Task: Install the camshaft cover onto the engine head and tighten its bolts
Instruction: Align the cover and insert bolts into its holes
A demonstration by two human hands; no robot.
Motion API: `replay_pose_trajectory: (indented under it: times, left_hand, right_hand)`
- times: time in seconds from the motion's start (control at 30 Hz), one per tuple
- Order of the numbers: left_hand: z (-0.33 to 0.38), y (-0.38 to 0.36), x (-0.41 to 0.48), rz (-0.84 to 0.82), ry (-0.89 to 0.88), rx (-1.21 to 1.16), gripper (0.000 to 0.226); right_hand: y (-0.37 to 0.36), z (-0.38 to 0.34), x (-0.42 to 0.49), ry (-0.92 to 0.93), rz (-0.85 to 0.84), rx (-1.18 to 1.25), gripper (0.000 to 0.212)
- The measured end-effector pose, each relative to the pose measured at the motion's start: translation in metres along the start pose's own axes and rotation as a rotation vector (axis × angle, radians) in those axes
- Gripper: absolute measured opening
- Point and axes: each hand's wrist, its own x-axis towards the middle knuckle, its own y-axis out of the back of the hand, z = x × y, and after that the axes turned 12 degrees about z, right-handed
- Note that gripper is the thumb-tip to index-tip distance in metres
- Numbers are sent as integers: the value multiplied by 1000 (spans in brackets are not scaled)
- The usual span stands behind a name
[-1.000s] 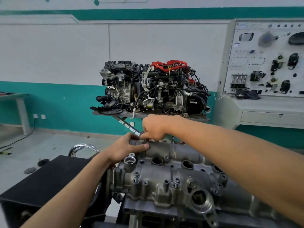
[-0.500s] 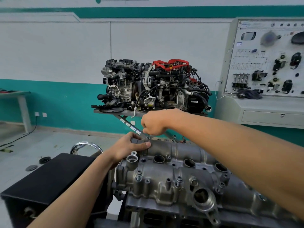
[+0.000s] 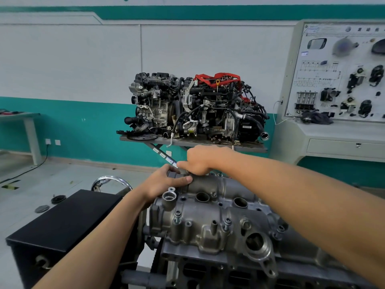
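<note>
The grey cast camshaft cover (image 3: 210, 222) sits on the engine head (image 3: 239, 268) in the lower middle of the head view. Several bolts (image 3: 177, 215) stand in its near edge. My left hand (image 3: 164, 182) grips the cover's far left end, thumb lying across its top. My right hand (image 3: 198, 161) is curled into a fist just above the cover's far left corner, fingertips pinching a small bolt (image 3: 187, 171) that is mostly hidden under the fingers.
A black box (image 3: 62, 226) stands left of the engine. A chrome ring (image 3: 110, 181) shows behind it. Two engines (image 3: 195, 107) rest on a shelf against the far wall. A training panel (image 3: 341, 76) stands at the right. Small parts (image 3: 58, 199) lie on the floor.
My right hand has dropped slightly, back onto the cover's far corner. My left hand keeps its hold on the cover's end.
</note>
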Motion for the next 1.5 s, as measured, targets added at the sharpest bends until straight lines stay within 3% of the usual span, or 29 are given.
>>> replay_pose_trajectory:
  times: [0.13,0.3,0.43,0.5,0.6,0.67,0.8,0.87,0.93,1.03,1.13,1.23,1.33,1.43,1.5]
  left_hand:
    - [-1,0,1,9,-7,-3,50]
    - [-1,-1,2,8,4,-26,48]
    - [-1,0,0,9,0,-16,46]
    - [-1,0,0,4,5,-37,45]
    - [-2,0,1,-2,18,-44,48]
    - [-4,0,3,-4,17,-33,49]
    - [-2,0,2,6,-16,17,47]
    - [0,3,1,-7,-12,42,50]
    - [5,7,2,-46,-8,95,48]
    - [27,7,11,-30,-138,362,46]
    - [51,-7,19,122,-287,636,56]
    - [61,-21,21,216,-371,854,48]
    - [62,-20,21,223,-407,838,26]
    - [66,-15,20,151,-411,803,8]
    - [73,-13,20,19,-418,800,26]
  right_hand:
    - [9,2,-5,-29,49,-11,62]
    - [23,1,-2,156,14,-111,34]
    - [12,-4,-4,-3,55,-38,51]
    - [17,-1,-4,7,61,-49,55]
    - [19,-1,-5,104,37,-103,39]
    - [12,-4,-6,69,55,-108,38]
    - [24,-1,-13,-60,92,-34,63]
    - [40,13,-17,-36,51,-44,62]
    - [49,31,-25,-9,-82,-31,48]
    - [45,44,-42,-3,-238,-23,33]
    - [32,44,-47,53,-206,-110,29]
    - [23,41,-48,18,-183,-191,31]
    - [17,42,-48,-20,-101,-249,30]
    - [23,57,-52,-98,-36,-108,58]
    - [30,66,-57,-47,-93,-48,52]
